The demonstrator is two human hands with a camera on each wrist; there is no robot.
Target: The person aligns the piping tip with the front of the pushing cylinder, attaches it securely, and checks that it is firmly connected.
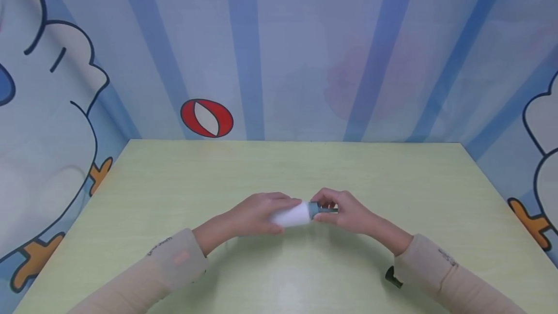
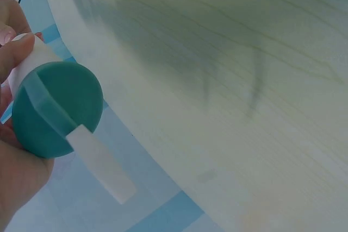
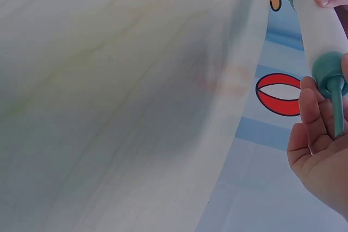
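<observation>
A white bottle (image 1: 295,214) with a teal cap (image 3: 329,69) and a thin teal nozzle (image 3: 337,110) lies on its side in the air over the table. My left hand (image 1: 260,211) grips its white body from the left. The fingers and thumb of my right hand (image 1: 348,211) hold the teal cap, with the nozzle pointing into that palm. At the bottle's other end, the left wrist view shows a round teal base (image 2: 81,91). A teal bar crosses this base, and a white strip (image 2: 102,165) sticks out from the bar.
The pale wooden table (image 1: 196,173) reaches to a blue striped backdrop (image 1: 301,52) at the back and sides. Cartoon figures and a red and white ball (image 1: 224,117) are printed on it. Beige sleeves (image 1: 174,263) cover both forearms.
</observation>
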